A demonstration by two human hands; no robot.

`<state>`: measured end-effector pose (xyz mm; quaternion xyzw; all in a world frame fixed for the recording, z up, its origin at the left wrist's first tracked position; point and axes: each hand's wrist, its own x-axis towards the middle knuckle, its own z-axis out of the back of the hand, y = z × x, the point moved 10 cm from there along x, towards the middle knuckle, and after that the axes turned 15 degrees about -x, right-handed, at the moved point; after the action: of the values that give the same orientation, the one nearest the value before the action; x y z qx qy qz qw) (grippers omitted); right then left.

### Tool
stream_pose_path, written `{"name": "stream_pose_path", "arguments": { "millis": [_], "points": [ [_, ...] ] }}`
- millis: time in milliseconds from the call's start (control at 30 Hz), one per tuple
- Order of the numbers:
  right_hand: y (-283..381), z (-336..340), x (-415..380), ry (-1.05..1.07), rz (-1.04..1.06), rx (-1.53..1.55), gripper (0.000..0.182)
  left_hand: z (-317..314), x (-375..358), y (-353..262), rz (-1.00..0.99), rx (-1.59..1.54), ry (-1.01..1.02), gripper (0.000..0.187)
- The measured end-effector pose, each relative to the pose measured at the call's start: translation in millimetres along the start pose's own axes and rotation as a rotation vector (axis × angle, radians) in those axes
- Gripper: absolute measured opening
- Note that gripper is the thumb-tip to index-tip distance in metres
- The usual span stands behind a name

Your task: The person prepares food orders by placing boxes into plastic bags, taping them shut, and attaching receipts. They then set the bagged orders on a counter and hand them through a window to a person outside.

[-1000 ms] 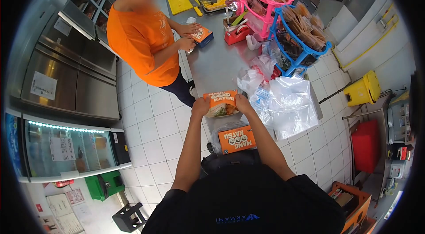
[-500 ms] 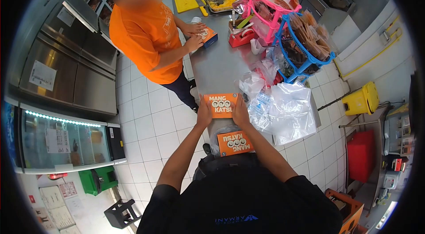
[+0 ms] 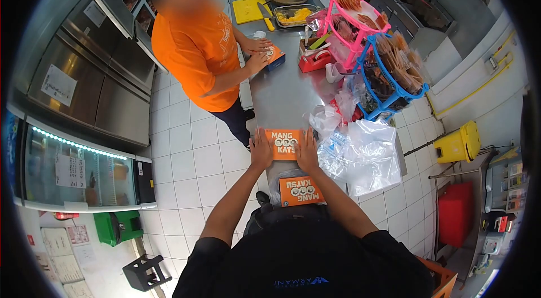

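Note:
An orange box [image 3: 283,143] printed "MANG KATSU" lies on the metal table between my hands. My left hand [image 3: 261,150] presses along its left side, fingers stretched forward. On the opposite side, my right hand [image 3: 307,152] grips the box and covers the end of the lettering. Closer to my body sits a second orange box [image 3: 301,190], its print upside down to me, with clear plastic [image 3: 274,190] beside it. Clear plastic bags [image 3: 366,157] are spread to the right of my right hand.
Across the table a person in an orange shirt [image 3: 191,56] has both hands on another orange box [image 3: 275,57]. A red tape dispenser [image 3: 314,61], pink basket [image 3: 352,30] and blue basket [image 3: 389,87] with packets stand right. A knife [image 3: 266,16] lies by a yellow board [image 3: 248,10].
My view has shifted slightly. My fingers now lie straighter along the box's sides, and my right hand hides more of the print. The other person's hands stay on their box.

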<state>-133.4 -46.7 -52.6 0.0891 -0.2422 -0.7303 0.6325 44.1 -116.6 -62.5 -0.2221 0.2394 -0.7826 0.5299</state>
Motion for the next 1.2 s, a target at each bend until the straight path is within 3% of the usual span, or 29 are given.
{"name": "stream_pose_path", "arguments": {
  "millis": [33, 133, 167, 233, 333, 433, 533, 733, 867, 1000, 1100, 1200],
  "points": [
    [13, 9, -2, 0.027, 0.079, -0.203, 0.072, 4, -1, -12, -0.102, 0.224, -0.024, 0.065],
    [39, 11, 3, 0.142, 0.382, -0.55, 0.082, -14, -3, -46, -0.504, 0.369, 0.254, 0.074],
    [44, 8, 3, 0.19, 0.494, -0.622, 0.086, -15, -3, -49, -0.528, 0.297, 0.328, 0.079],
    [42, 8, 7, 0.255, 0.543, -0.501, 0.094, -14, -6, -61, -0.574, 0.151, 0.477, 0.09],
    [40, 4, 10, 0.247, 0.608, -0.424, 0.101, -8, -10, -63, -0.618, 0.271, 0.571, 0.104],
    [41, 4, 9, 0.208, 0.634, -0.406, 0.101, -17, -8, -57, -0.684, 0.298, 0.47, 0.113],
    [39, 6, 10, 0.189, 0.648, -0.414, 0.094, -21, -6, -51, -0.647, 0.243, 0.56, 0.115],
    [43, -12, 15, 0.237, 0.665, -0.379, 0.082, -19, -12, -46, -0.707, 0.137, 0.472, 0.109],
    [33, -7, 8, 0.248, 0.684, -0.39, 0.076, -18, -17, -44, -0.663, 0.228, 0.687, 0.109],
    [29, -11, 7, 0.313, 0.696, -0.446, 0.062, -17, -18, -44, -0.63, 0.18, 0.662, 0.096],
    [25, -15, 6, 0.365, 0.698, -0.436, 0.059, -20, -21, -40, -0.622, 0.209, 0.641, 0.084],
    [20, -27, 4, 0.347, 0.737, -0.476, 0.062, -20, -23, -43, -0.627, 0.203, 0.607, 0.084]
  ]
}}
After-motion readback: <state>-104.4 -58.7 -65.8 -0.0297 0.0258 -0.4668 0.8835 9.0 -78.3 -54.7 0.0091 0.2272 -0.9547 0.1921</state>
